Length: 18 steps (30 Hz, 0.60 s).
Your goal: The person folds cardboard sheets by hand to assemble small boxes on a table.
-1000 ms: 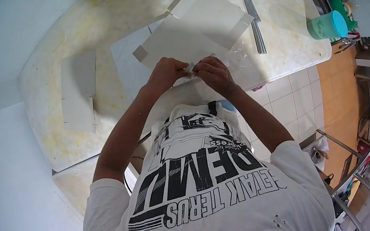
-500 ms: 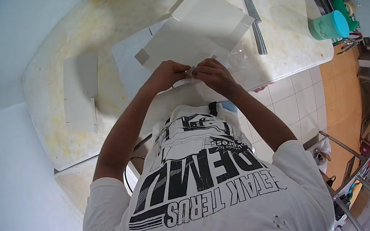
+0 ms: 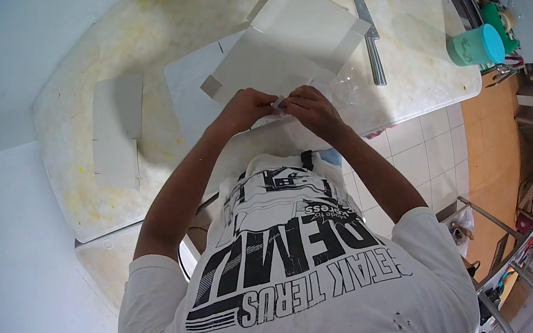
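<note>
My left hand and my right hand meet at the near edge of the table, fingertips pinched together on a small pale piece. Fingers cover most of it, so I cannot tell whether it is loose or a corner tab of the card. Just beyond my hands lies a flat grey cardboard sheet with folded tabs at its corners. Under its left side is a white sheet. Crumpled clear plastic rests to the right of my right hand.
A knife lies right of the cardboard, blade pointing away. Further right stands a turquoise cup near the table edge. A second cut cardboard piece is on the left of the stained tabletop. A metal rack stands at lower right.
My hands stay nearly in place, with small finger movements around the pale piece. The view has shifted slightly; the objects on the table otherwise look the same.
</note>
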{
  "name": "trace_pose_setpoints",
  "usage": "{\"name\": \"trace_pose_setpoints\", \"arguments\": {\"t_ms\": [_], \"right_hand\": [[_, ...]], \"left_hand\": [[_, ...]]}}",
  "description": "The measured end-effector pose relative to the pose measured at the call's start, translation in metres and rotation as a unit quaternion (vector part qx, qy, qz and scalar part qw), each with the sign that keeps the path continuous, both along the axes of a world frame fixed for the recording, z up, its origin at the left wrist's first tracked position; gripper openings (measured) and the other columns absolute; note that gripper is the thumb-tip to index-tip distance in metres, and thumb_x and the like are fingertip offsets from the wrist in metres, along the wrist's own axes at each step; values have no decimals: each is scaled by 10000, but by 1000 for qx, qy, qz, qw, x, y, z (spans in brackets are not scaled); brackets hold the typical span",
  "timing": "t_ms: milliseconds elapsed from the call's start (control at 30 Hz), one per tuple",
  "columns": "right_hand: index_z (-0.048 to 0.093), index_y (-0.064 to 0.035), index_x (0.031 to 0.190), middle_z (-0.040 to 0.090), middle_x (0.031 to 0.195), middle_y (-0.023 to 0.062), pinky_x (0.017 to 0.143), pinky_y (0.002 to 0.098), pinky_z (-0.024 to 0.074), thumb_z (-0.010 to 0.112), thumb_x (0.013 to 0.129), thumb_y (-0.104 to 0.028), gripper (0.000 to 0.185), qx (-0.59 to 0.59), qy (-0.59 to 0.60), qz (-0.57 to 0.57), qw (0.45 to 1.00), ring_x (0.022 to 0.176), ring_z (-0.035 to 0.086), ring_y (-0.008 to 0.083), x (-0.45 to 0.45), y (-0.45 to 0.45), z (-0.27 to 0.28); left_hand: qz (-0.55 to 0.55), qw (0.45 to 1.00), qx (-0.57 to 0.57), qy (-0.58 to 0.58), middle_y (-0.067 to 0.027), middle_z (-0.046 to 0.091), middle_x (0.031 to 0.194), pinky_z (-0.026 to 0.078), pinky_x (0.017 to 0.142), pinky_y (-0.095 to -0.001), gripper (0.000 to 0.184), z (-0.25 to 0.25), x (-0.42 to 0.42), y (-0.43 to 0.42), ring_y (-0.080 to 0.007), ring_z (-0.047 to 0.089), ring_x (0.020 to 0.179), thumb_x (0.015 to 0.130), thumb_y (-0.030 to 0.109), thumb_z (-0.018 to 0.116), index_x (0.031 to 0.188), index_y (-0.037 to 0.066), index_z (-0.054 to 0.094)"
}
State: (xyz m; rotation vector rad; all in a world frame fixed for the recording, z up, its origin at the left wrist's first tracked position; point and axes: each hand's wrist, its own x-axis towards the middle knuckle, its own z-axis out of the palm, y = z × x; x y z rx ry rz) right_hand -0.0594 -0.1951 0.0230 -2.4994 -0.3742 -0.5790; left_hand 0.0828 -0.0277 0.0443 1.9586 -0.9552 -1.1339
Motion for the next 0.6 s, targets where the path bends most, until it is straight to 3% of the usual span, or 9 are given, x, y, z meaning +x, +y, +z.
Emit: {"name": "trace_pose_setpoints", "arguments": {"t_ms": [100,200,300,400,500,600], "right_hand": [[640,-69,961,658,992,56,887,372,486,647,725,-84,237,-4,-4,0,1000,985,591,240,0,0,2],[641,-71,950,659,995,50,882,378,489,652,718,-82,232,1,-6,-5,1000,981,591,238,0,0,6],[643,-75,937,660,982,45,876,379,494,659,713,-79,225,4,-7,-3,1000,975,592,233,-1,0,0],[648,-78,938,660,957,44,874,376,496,664,718,-76,221,4,-13,-5,1000,971,593,231,-1,2,-3],[652,-80,947,662,943,43,874,372,497,666,727,-80,220,18,-3,-9,1000,972,594,231,-2,3,-5],[655,-83,951,664,945,42,872,367,498,667,733,-82,218,36,12,-13,999,974,595,230,-3,3,-6]], "left_hand": [[-6,1000,-24,17,-107,711,920,486,699,-312,284,-6,1,-1,-152,613,703,826,176,669,1105,125,687],[13,998,-57,35,-73,705,826,473,664,-278,272,-4,1,0,-124,569,660,842,139,630,1100,72,684],[28,980,50,191,-2,624,711,427,597,-232,267,7,9,-3,-77,496,617,851,90,573,1083,21,683],[-1,969,3,248,48,525,679,359,539,-207,292,10,12,-2,-38,412,585,839,46,533,1088,5,679],[1,950,21,312,52,494,679,377,572,-240,288,13,15,-2,-68,397,605,920,154,563,1162,19,641],[30,920,29,391,51,512,680,360,543,-240,277,-1,16,-3,-68,398,578,917,165,581,1138,10,642]]}}
